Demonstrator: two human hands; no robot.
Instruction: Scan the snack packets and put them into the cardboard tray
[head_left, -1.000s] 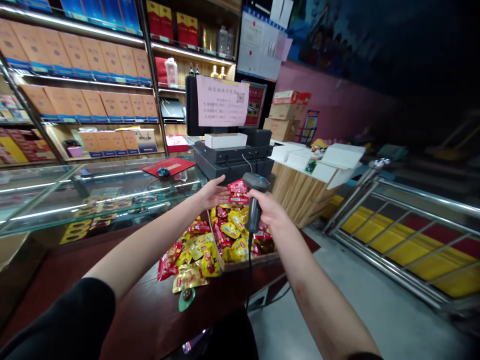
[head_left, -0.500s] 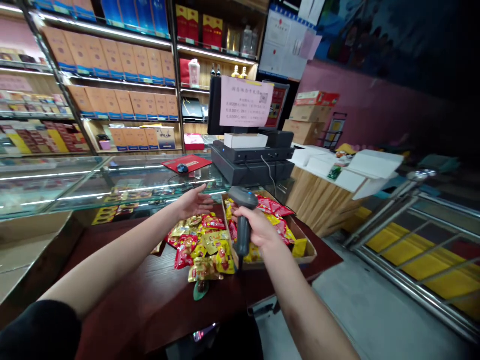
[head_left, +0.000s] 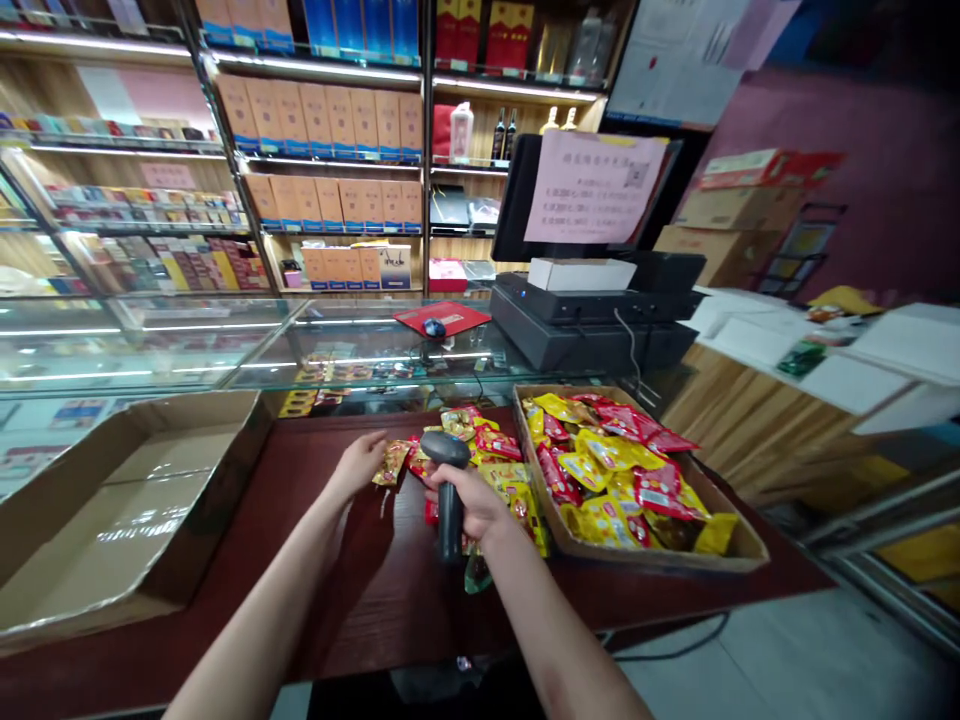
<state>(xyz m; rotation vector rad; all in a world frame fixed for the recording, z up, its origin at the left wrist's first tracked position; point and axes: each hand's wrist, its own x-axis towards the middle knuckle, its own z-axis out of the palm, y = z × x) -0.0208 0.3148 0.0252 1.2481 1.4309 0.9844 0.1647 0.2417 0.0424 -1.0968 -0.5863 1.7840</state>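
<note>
My right hand (head_left: 474, 500) is wrapped round the handle of a dark grey barcode scanner (head_left: 451, 520), its head tilted toward the left. The fingers of my left hand (head_left: 358, 465) are closed at the edge of a small gold-and-red snack packet (head_left: 391, 463), left of the pile. Red, yellow and gold snack packets (head_left: 517, 485) lie heaped on the dark red table, partly hidden behind the scanner and my right hand. To the right, a cardboard tray (head_left: 574, 545) holds many red and yellow snack packets (head_left: 622, 455).
Another cardboard tray (head_left: 139, 590), with its bottom showing, stands at the left. Behind the table runs a glass counter (head_left: 360, 335) with a red mouse pad (head_left: 469, 318) and a cash register (head_left: 592, 325). Stocked shelves (head_left: 330, 160) line the wall. A dark cable (head_left: 675, 655) hangs below the table edge.
My left hand has gone from spread above the pile to closed at the packet on its left. The scanner, in my right hand, has shifted left over the pile. The view has turned left.
</note>
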